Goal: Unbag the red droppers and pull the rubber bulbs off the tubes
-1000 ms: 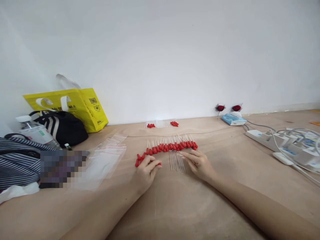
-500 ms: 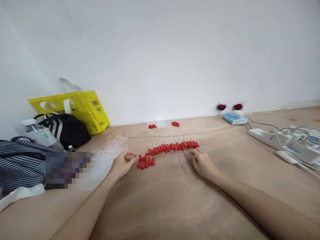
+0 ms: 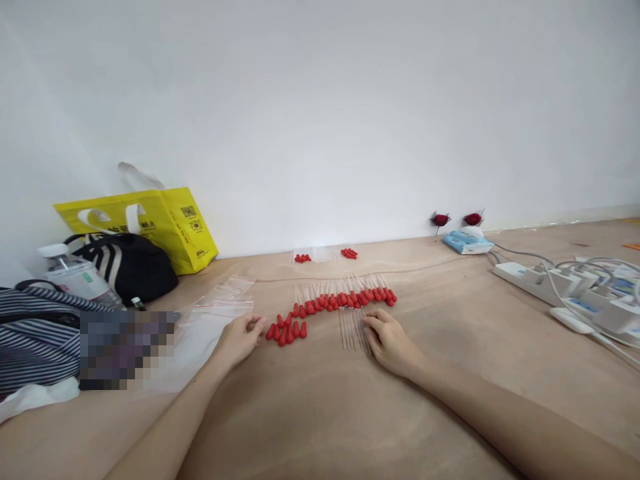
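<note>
My left hand [image 3: 242,339] has its thumb and fingers drawn together beside a loose cluster of red rubber bulbs [image 3: 283,337]. Its fingertips are close to the leftmost bulb; whether anything is between them is hidden. My right hand [image 3: 393,341] is closed at the right edge of a row of thin glass dropper tubes [image 3: 352,329], with its fingertips on the end tube. Beyond them stretches a long line of droppers [image 3: 342,300], their red bulbs towards me and glass stems pointing to the wall.
Two small groups of red bulbs [image 3: 349,254] lie by the wall on clear plastic. Zip bags [image 3: 220,307], a striped cloth bag [image 3: 40,333], a bottle [image 3: 83,277] and a yellow bag [image 3: 193,227] are left. Tissues [image 3: 467,243] and a power strip [image 3: 565,287] are right.
A red bulb that was at my left fingertips now appears beside the cluster, and that hand is slightly lower. My right hand has moved left and down to the glass tubes.
</note>
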`<state>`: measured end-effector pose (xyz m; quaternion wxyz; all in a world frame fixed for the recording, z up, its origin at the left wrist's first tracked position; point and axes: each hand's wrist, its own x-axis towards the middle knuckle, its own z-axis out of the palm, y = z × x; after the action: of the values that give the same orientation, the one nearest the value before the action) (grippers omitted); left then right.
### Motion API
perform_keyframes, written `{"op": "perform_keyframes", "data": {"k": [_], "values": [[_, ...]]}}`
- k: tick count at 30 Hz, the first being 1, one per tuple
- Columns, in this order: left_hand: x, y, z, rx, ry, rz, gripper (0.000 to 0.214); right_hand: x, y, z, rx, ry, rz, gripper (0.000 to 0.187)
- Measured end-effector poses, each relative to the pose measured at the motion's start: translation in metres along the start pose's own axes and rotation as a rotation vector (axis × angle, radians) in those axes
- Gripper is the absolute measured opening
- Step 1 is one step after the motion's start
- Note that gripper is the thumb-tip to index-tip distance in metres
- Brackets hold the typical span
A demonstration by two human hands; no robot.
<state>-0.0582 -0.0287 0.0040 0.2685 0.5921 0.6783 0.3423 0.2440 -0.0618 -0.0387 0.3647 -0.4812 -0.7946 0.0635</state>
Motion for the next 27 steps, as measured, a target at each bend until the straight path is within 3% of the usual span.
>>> {"op": "perform_keyframes", "data": {"k": [5, 12, 20, 27], "values": [[0.006, 0.003, 0.0, 0.25, 0.038, 0.082, 0.027, -0.001, 0.001, 0.0, 0.017, 0.027, 0.005, 0.023], [0.036, 0.023, 0.012, 0.339, 0.027, 0.07, 0.024, 0.002, 0.006, -0.006, 0.05, 0.037, 0.054, 0.022], [0.061, 0.045, 0.038, 0.406, -0.11, 0.011, 0.026, 0.004, 0.011, -0.004, 0.124, 0.115, 0.039, 0.021], [0.058, 0.059, 0.044, 0.424, -0.17, -0.02, 0.026, 0.004, 0.011, -0.002, 0.115, 0.128, 0.005, 0.02]]}}
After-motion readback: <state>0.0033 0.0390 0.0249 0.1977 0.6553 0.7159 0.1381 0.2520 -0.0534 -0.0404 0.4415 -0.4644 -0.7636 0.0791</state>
